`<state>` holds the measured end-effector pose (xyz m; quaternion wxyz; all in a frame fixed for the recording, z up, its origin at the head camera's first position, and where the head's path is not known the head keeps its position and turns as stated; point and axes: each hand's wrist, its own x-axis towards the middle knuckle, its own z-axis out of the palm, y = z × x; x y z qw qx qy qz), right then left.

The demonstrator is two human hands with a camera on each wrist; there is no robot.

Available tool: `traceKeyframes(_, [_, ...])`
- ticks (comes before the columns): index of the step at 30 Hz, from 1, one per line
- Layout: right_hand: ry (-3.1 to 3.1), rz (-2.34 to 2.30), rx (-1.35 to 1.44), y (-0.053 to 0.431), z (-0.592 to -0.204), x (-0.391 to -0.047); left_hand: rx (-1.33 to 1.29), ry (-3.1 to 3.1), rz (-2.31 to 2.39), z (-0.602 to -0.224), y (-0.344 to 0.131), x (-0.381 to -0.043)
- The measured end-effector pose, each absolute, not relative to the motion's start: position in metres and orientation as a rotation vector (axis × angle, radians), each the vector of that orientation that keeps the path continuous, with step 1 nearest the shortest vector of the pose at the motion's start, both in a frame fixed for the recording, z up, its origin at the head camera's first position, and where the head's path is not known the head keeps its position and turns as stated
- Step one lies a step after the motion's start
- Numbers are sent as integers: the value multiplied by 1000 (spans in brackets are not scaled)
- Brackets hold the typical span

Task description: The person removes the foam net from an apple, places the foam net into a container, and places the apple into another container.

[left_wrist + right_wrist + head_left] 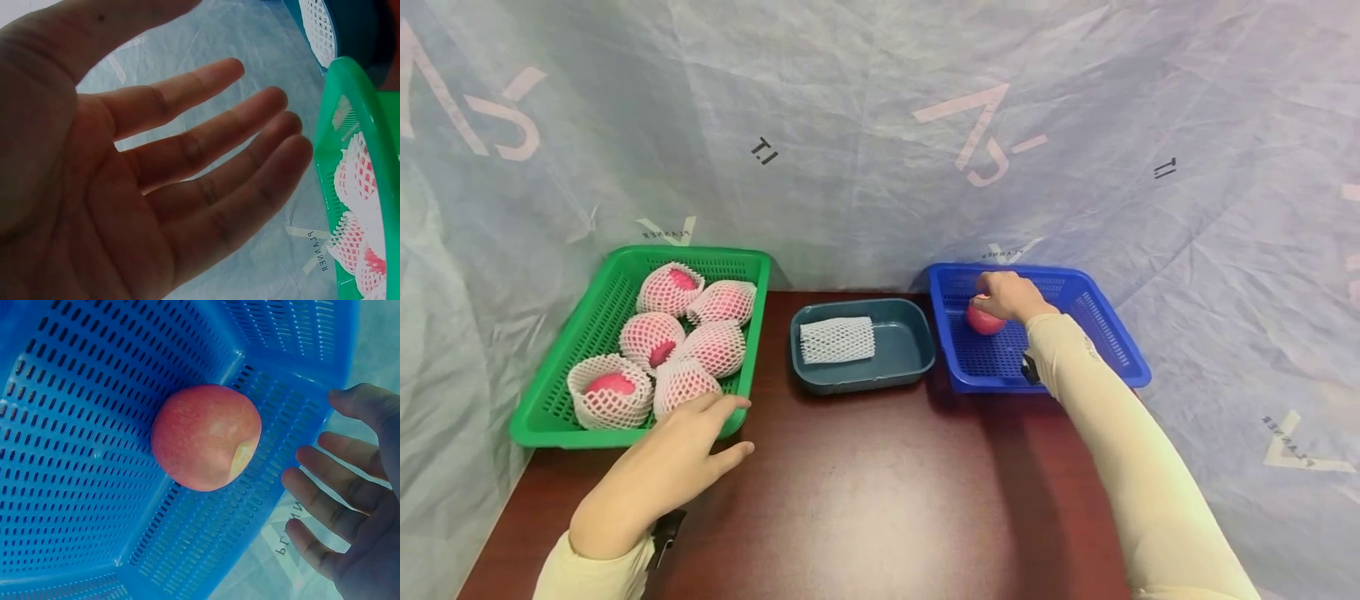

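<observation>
My right hand [1009, 296] hovers over a bare red apple [983, 323] in the blue basket [985, 362]. The right wrist view shows that hand [356, 494] with fingers spread and relaxed, apart from the apple [203, 437], which lies near the basket's wall. My left hand [673, 458] is by the front right corner of the green basket [587, 439], its fingers loosely extended. Nothing lies in that palm [106, 200] in the left wrist view. Several apples in white foam nets [651, 337] fill the green basket, the nearest partly hidden behind my left hand.
Between the baskets stands a dark teal tray [902, 342] holding a flattened white foam net [837, 340]. All three containers sit on a brown table [850, 483]. Grey printed sheeting [850, 192] hangs behind the table and at both sides.
</observation>
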<state>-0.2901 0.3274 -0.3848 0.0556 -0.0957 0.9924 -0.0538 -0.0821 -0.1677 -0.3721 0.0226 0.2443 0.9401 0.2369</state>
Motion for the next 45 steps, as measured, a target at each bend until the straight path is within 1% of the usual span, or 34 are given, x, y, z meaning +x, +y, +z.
traceKeyframes(6, [3059,-254,-378,328,-379,-266,728,2901,712,-372,-166,-84])
traceKeyframes(20, [3315,-423,-824,313,-350,-162,700,2940,667,-375,-159,-90])
traceKeyframes(26, [3288,-618,-850,310,-349,-109,728,2954,644,-380,-153,-95])
traceKeyframes(29, [3294,-685,-837,311,-355,-91,760,2980,622,-382,-152,-97])
traceKeyframes(32, [3304,-727,-820,311,-360,-84,773,3012,601,-381,-152,-99])
traceKeyframes(38, [3298,-774,-815,312,-369,-83,771,3013,552,-373,-154,-105])
traceKeyframes(45, [3265,-816,-876,310,-377,-86,823,3045,424,-347,-165,-126])
